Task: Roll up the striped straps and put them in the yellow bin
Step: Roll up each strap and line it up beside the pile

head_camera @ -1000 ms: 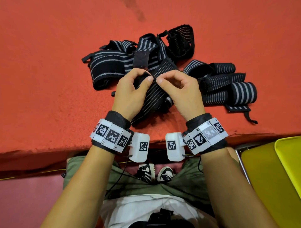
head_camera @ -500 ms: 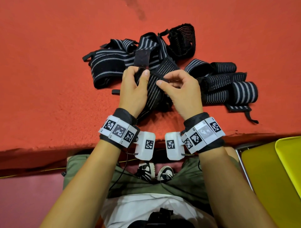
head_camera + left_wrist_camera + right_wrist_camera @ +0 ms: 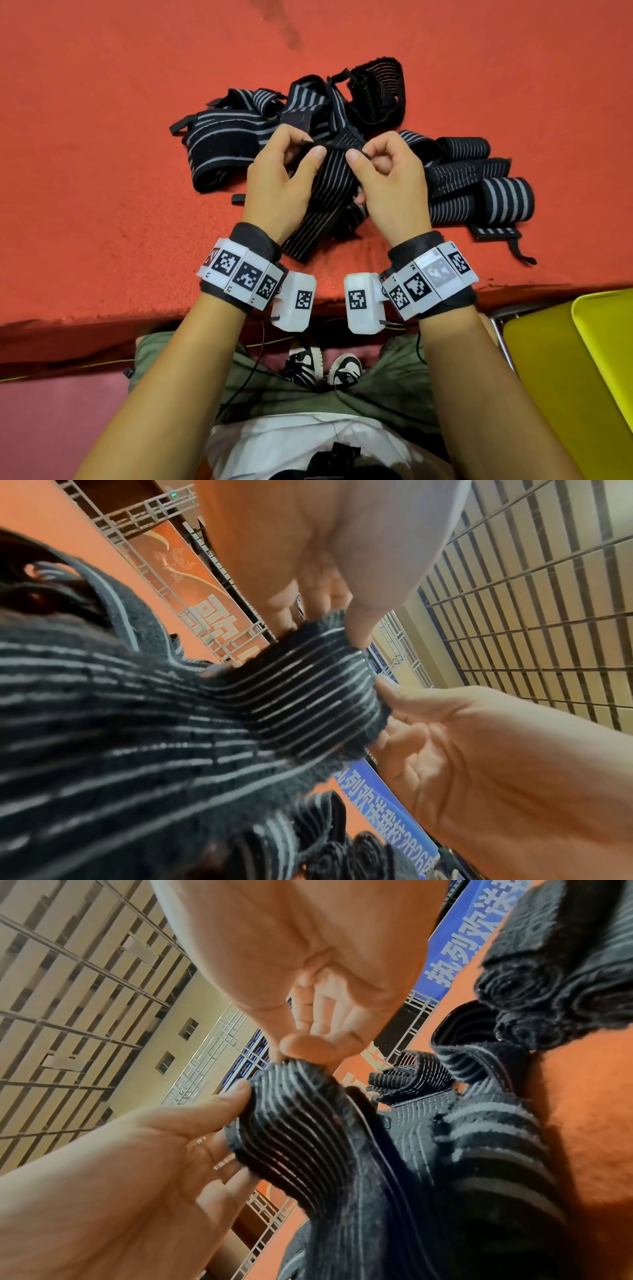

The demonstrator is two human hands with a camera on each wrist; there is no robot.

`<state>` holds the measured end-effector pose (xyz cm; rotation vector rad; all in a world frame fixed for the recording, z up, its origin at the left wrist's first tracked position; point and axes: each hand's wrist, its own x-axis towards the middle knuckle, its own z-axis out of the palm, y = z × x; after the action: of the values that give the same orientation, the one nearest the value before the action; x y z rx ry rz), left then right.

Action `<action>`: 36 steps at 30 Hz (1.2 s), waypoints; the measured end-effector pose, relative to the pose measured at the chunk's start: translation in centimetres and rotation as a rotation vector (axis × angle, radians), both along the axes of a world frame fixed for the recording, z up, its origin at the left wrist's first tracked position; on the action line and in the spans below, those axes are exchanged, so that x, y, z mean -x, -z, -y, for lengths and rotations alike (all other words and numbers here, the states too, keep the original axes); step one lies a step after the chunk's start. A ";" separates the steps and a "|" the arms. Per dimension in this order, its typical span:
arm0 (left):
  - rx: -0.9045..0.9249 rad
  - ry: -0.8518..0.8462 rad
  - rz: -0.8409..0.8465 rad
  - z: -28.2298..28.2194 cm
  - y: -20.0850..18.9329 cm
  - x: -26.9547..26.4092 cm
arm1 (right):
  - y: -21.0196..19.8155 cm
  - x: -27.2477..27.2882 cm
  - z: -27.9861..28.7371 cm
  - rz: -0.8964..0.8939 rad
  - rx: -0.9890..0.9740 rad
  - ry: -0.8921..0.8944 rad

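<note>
So right now both hands are pinching the far end of one black elastic strap with thin grey stripes (image 3: 334, 178): left hand (image 3: 279, 181) on the left corner, right hand (image 3: 388, 183) on the right corner, thumbs on top, fingers curled underneath. The rest of it trails back toward me over the red felt-covered counter (image 3: 102, 137).

Handling-wise I'd call this light, soft and floppy. The fuzzy knit looks grippy, not slippery, and nothing about it is fragile. Corners seem the right place to hold, since a straight first fold should keep the roll from coning.

Behind it sits the heap of loose striped straps (image 3: 239, 137), with a few already-rolled striped straps (image 3: 507, 197) to the right. The yellow plastic bin (image 3: 603, 342) is down at my right, off the counter.
</note>
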<state>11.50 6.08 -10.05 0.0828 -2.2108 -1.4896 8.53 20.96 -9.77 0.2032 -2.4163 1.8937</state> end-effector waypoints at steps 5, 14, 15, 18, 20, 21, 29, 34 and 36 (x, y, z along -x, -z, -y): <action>-0.046 0.025 0.001 0.2 0.0 -0.3 | 0.3 -0.5 -0.1 0.058 0.080 -0.044; -0.088 0.049 0.028 0.4 0.0 -0.8 | 0.3 -0.6 -0.1 0.055 0.140 -0.059; -0.092 0.051 0.027 0.4 -0.1 -0.8 | 0.3 -0.6 -0.1 0.070 0.155 -0.055; -0.110 0.063 0.026 0.5 -0.3 -0.8 | 0.3 -0.6 0.0 0.103 0.183 -0.054; -0.115 0.070 0.027 0.6 -0.3 -0.9 | 0.6 -0.4 0.0 0.110 0.180 -0.048; -0.115 0.071 0.026 0.5 -0.2 -0.8 | 0.8 -0.4 0.0 0.116 0.176 -0.043; -0.149 0.086 0.017 0.5 -0.1 -0.8 | 1.2 -0.4 0.0 0.138 0.187 -0.094; -0.184 0.092 0.027 0.7 0.1 -0.7 | 1.3 -0.5 -0.2 0.119 0.164 -0.088; -0.173 0.090 0.040 0.6 0.2 -0.7 | 1.2 -0.5 -0.3 0.107 0.187 -0.076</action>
<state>12.23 5.46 -10.21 0.0701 -2.1379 -1.7411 9.00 21.27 -10.94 0.1905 -2.3064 2.2027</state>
